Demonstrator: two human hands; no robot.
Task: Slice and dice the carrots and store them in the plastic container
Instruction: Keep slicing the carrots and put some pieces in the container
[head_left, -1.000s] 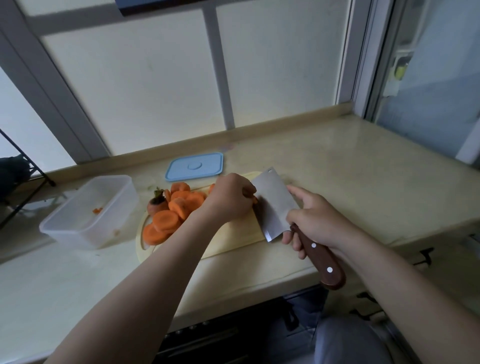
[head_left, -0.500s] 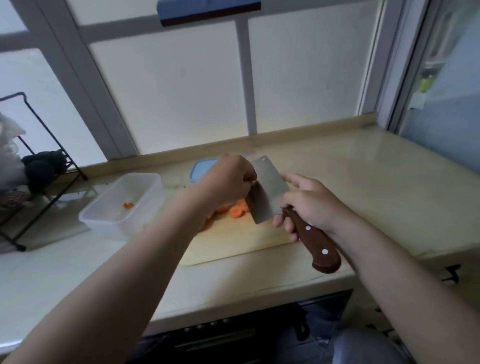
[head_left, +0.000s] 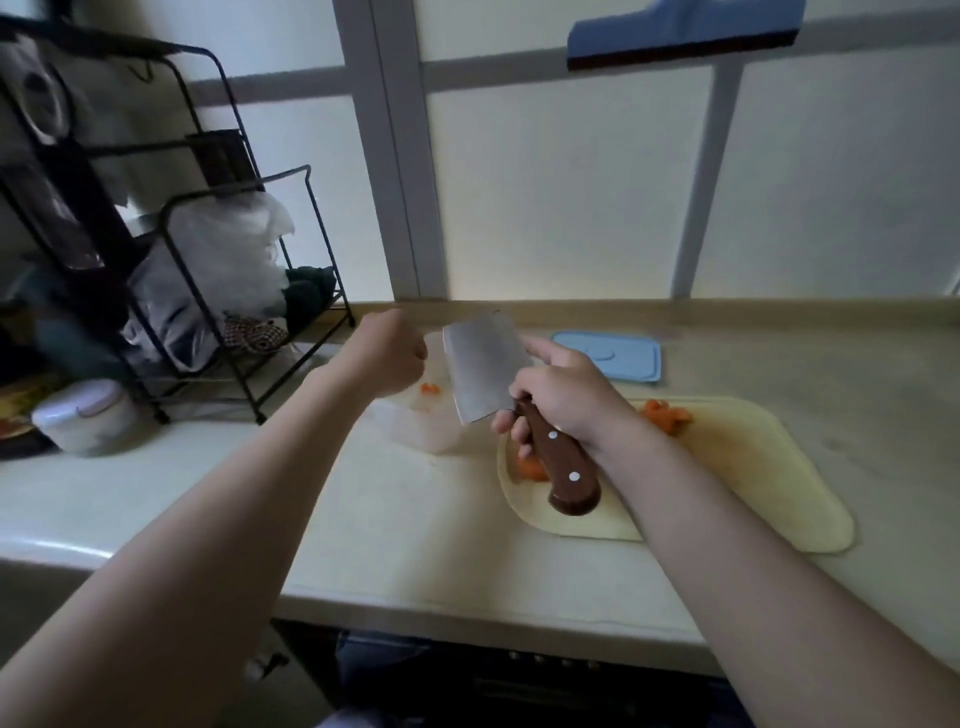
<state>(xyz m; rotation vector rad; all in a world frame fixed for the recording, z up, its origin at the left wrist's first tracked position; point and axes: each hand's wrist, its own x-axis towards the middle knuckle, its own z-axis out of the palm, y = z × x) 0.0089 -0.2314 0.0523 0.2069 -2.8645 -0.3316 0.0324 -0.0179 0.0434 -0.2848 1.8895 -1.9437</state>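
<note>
My left hand (head_left: 387, 353) hovers over the clear plastic container (head_left: 415, 431), fingers curled tight as if round carrot pieces; its back hides them. A few diced carrot bits (head_left: 430, 388) lie inside the container. My right hand (head_left: 563, 400) grips the brown wooden handle of a cleaver (head_left: 480, 369), and the blade is raised over the container's right side. Carrot slices (head_left: 667, 415) lie on the pale cutting board (head_left: 753, 467) to the right, and more carrot (head_left: 532, 467) shows under the handle.
The container's blue lid (head_left: 608, 356) lies flat behind the board by the window ledge. A black wire rack (head_left: 208, 260) with bags stands at the left, with a white lidded jar (head_left: 85, 415) in front of it. The counter's front edge runs below my arms.
Both hands have moved left from the cutting board to above the container, with the cleaver lifted along. My view has swung left, so the rack and jar now show.
</note>
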